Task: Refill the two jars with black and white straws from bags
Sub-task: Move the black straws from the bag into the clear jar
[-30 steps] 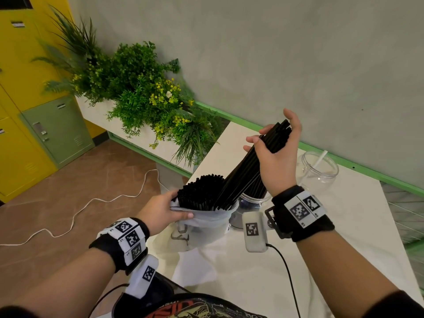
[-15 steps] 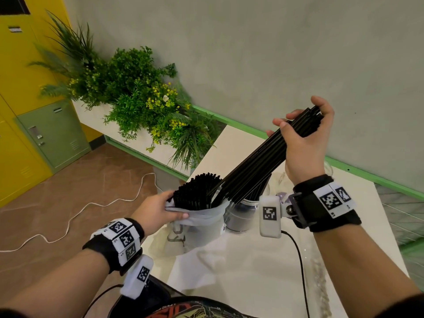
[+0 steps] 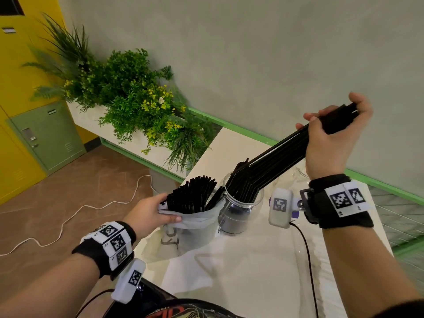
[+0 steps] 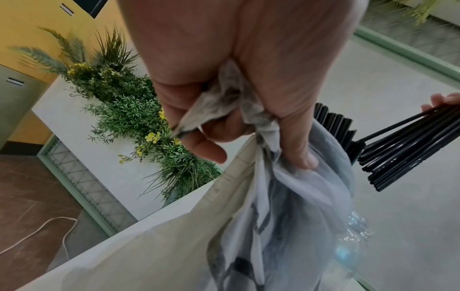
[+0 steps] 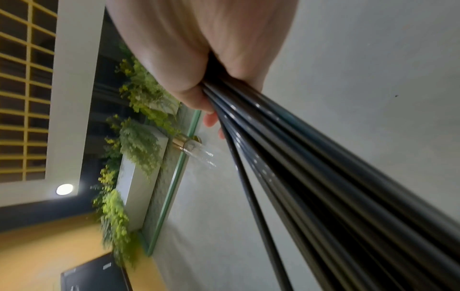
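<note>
Since the earlier frames my right hand (image 3: 330, 143) had drawn the bundle of black straws (image 3: 275, 164) up and away to the right, clear of the bag (image 3: 195, 222); their lower ends now hung at the mouth of the jar (image 3: 243, 203), some apparently dipping just inside the rim. That hand was clamped round the bundle's top end, fingers and thumb curled tight. My left hand (image 3: 151, 210) gripped the bag's bunched plastic rim, holding it upright just left of the jar, touching or nearly touching it. Many black straws still stood packed in the bag. The jar already held a dark mass low down, probably straws, so I judged the black refill under way but not finished: this bundle was not yet dropped in. A second clear jar (image 3: 298, 174) sat behind and to the right of the first, mostly hidden by my right wrist; its contents I could not tell. No white straws showed anywhere, so that half looked untouched. The counter (image 3: 229, 276) carried both jars.
</note>
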